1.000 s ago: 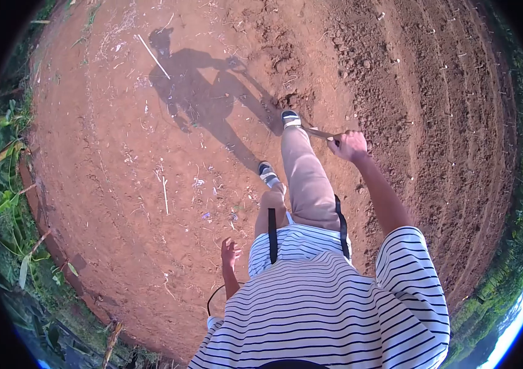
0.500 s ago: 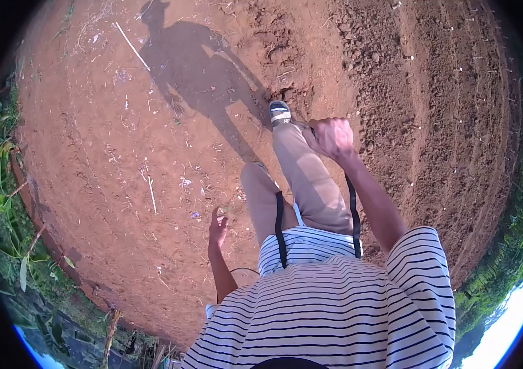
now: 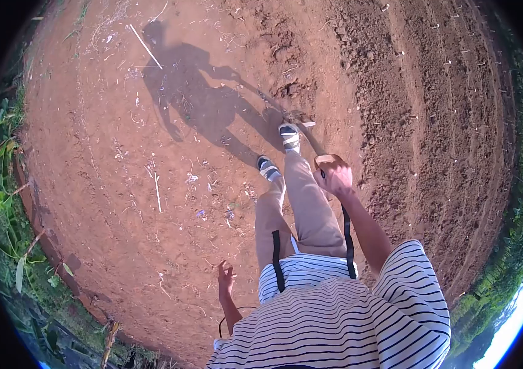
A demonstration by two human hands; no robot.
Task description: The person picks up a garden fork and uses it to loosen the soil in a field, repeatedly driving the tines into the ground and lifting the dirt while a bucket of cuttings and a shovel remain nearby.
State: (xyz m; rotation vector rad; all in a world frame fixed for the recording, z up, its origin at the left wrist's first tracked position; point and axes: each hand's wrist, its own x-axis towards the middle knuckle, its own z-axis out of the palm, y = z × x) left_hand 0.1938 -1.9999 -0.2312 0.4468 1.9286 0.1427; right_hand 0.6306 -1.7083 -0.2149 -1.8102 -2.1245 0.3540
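Observation:
My right hand (image 3: 337,178) is closed around the wooden handle of a long tool (image 3: 315,143), whose top end shows at the fist. The handle runs down to the soil just beyond my right foot (image 3: 289,136), where a pale, thin edge of the tool head shows; its exact shape is unclear. Out to the left of my body, my left hand (image 3: 226,278) hangs with its fingers apart and nothing in it.
Reddish bare soil (image 3: 108,203) spreads on the left, with scattered litter and white sticks (image 3: 146,47). Tilled rows (image 3: 433,123) run along the right. My shadow (image 3: 194,86) falls ahead. Green plants (image 3: 12,209) border both sides. Black straps (image 3: 278,261) hang at my waist.
My right hand has drawn back toward my body, and the tool's handle and lower end now show. My left foot has come into view. My left hand sits slightly lower in the picture.

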